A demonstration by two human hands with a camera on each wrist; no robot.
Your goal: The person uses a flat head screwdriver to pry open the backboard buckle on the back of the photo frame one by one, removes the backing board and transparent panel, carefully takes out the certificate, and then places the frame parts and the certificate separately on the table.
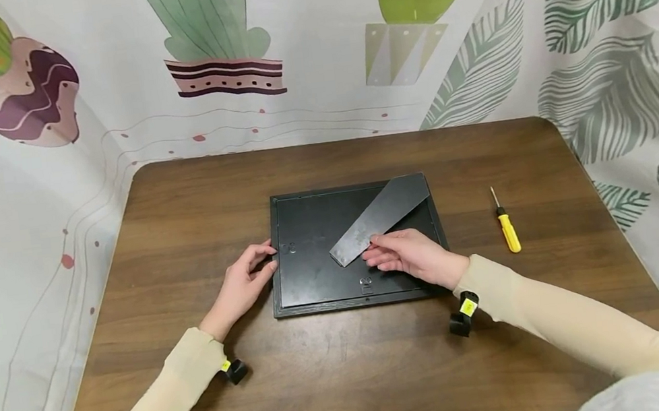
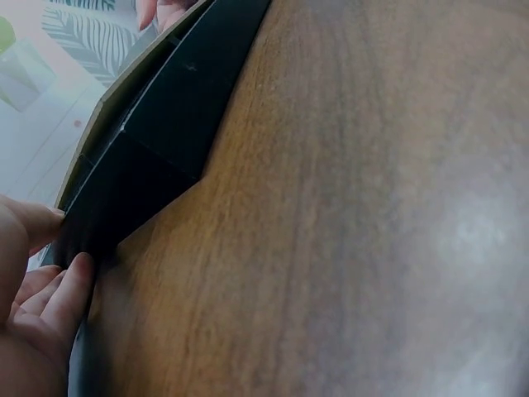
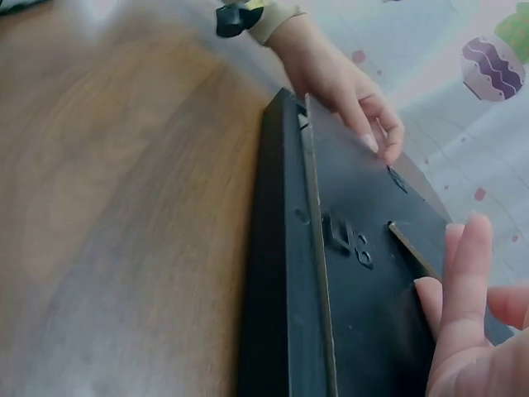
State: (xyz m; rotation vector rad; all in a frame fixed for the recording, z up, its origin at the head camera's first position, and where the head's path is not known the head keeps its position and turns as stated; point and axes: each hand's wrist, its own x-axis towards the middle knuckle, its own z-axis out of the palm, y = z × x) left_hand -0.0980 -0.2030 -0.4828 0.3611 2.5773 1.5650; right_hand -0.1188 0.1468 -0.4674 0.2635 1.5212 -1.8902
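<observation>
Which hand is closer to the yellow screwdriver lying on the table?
Right. The right hand rests on the black picture frame, on the side toward the yellow screwdriver; the left hand touches the frame's opposite edge, farther away.

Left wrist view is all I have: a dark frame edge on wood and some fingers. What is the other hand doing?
Observer: The right hand rests on the back of the black picture frame, its fingers touching the narrow end of the fold-out stand.
Operator: Is the frame face up or face down?
Observer: Face down; its backing board and a small hanger near the lower edge show.
Operator: Any tools around?
Observer: A yellow-handled screwdriver lies on the table, right of the frame and apart from it.
Operator: And my left hand, overall?
Observer: The left hand touches the frame's left edge with its fingertips.
</observation>
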